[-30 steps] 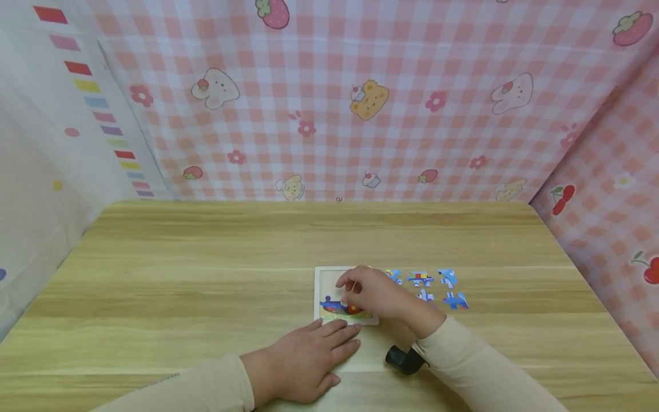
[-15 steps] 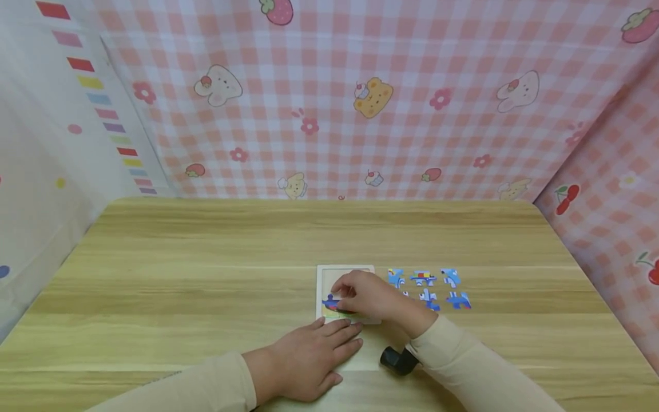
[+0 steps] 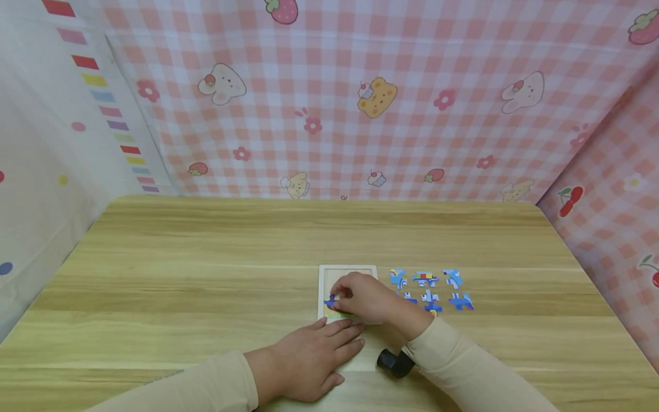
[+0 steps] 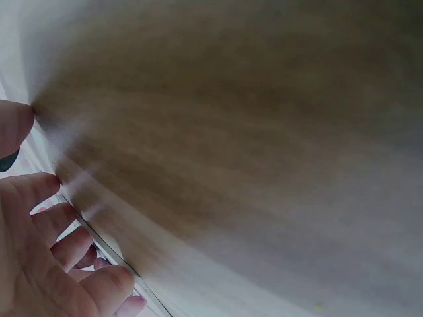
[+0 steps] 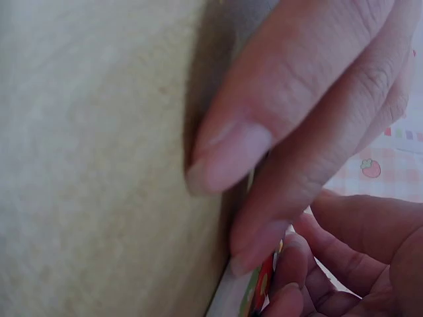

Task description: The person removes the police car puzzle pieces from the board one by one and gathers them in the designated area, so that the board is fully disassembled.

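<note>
I can read no text from here. Faint dark marks (image 3: 172,375) along the left sleeve's (image 3: 193,384) upper edge are too small to make out, as is a red squiggle (image 3: 344,197) on the checked cloth (image 3: 278,137), by the desk's (image 3: 206,257) far edge.

The person's bare right hand (image 3: 364,297) has shifted left and nearer the person over the square white-framed puzzle board (image 3: 321,292), covering more of its colourful picture. More of the loose blue jigsaw pieces (image 3: 432,305) now shows.

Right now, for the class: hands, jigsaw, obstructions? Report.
Left hand palm-down at near edge of jigsaw tray. Right hand over jigsaw tray, blocking part of it; grip unclear. Six jigsaw pieces visible, right of tray.
</note>
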### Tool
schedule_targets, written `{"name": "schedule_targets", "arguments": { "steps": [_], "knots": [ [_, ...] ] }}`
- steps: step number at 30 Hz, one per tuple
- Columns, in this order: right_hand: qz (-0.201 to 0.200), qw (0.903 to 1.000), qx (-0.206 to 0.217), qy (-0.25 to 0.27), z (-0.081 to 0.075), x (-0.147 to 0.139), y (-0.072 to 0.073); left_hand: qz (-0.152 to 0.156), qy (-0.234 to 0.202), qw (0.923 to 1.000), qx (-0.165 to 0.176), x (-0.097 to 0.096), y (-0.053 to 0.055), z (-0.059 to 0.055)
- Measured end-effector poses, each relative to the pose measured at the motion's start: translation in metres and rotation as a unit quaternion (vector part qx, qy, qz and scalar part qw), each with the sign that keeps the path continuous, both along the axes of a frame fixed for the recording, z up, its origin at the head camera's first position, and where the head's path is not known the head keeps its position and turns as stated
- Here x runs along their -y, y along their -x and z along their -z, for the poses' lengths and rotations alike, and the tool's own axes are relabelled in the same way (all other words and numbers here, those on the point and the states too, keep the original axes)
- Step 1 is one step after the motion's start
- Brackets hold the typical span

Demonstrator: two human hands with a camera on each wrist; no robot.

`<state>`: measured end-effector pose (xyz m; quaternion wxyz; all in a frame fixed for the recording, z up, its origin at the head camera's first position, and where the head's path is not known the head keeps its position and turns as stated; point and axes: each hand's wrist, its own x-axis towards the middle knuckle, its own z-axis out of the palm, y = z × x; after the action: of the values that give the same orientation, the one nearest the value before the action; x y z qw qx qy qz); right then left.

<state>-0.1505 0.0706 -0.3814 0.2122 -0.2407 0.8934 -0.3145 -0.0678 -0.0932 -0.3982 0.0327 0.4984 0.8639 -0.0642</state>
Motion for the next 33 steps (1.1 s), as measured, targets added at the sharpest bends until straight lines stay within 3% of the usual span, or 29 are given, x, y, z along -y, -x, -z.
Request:
{"name": "schedule_targets", "arguments": {
  "steps": [21,33],
  "knots": [
    [0.036,0.9988,0.023,0.024,0.0007,0.0031,-0.0016,-0.002,-0.004,1.0000,0.001,-0.0005,0.0002,0.0012],
    [0.019,0.9986,0.023,0.043,0.0028,0.0028,-0.0005,-0.002,-0.004,1.0000,0.006,-0.0011,0.0002,0.0004]
  ]
}}
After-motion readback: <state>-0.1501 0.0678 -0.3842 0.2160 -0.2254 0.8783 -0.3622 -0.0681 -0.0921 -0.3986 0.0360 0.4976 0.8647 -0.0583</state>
